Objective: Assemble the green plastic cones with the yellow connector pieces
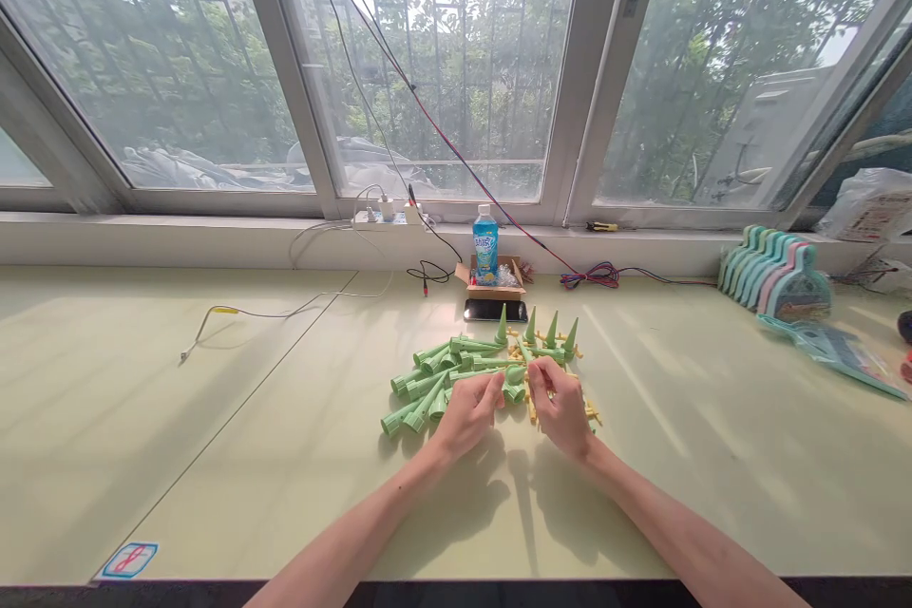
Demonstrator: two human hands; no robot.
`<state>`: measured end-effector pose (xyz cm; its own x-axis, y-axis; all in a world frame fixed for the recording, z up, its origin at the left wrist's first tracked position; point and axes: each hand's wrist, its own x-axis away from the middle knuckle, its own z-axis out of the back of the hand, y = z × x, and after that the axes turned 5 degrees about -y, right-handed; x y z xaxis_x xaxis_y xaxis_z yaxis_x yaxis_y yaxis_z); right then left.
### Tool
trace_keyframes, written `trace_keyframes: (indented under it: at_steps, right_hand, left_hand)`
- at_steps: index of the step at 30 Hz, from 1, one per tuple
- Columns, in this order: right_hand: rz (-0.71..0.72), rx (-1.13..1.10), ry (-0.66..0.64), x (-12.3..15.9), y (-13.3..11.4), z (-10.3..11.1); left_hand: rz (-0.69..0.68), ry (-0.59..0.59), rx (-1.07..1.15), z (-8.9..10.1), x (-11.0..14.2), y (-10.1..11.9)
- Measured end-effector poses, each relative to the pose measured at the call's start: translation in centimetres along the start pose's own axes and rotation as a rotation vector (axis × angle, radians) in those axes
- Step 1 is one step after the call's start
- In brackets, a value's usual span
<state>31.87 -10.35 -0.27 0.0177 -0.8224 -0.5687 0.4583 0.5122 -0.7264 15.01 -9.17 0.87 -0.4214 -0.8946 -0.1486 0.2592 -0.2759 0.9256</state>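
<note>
My left hand (468, 412) is closed in a pinch, its fingertips at a green plastic piece (513, 377) with a rounded end. Close by on the right, my right hand (560, 407) has thumb and fingers pressed together; what they hold is too small to make out. Under and left of my hands lies a loose pile of long green cone-shaped pieces (422, 386) with ribbed wide ends. Several green cones (551, 332) stand point up behind my right hand. Small yellow plastic parts (593, 412) lie around and partly beneath that hand.
Beyond the pieces lie a dark phone (495, 310) and an open cardboard box (463, 288) beside a blue bottle (485, 247). Coiled cable (591, 275) rests near the sill. Pastel dustpan-like items (776, 275) stand at right. A thin cable (263, 313) crosses the left tabletop.
</note>
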Motion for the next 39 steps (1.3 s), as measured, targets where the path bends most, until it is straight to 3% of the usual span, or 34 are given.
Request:
trace_keyframes:
  at_steps: [7,16,39]
  right_hand:
    - [0.079,-0.005,-0.122,0.0,0.1,-0.1]
    - [0.099,-0.045,-0.128,-0.1,-0.6,0.2]
    - [0.150,0.065,-0.138,-0.1,0.3,0.3]
  left_hand:
    - [0.066,-0.115,0.090,-0.1,0.2,-0.3]
    - [0.058,-0.206,0.202,0.2,0.1,0.1]
    - [-0.169,-0.109,0.008,0.4,0.1,0.0]
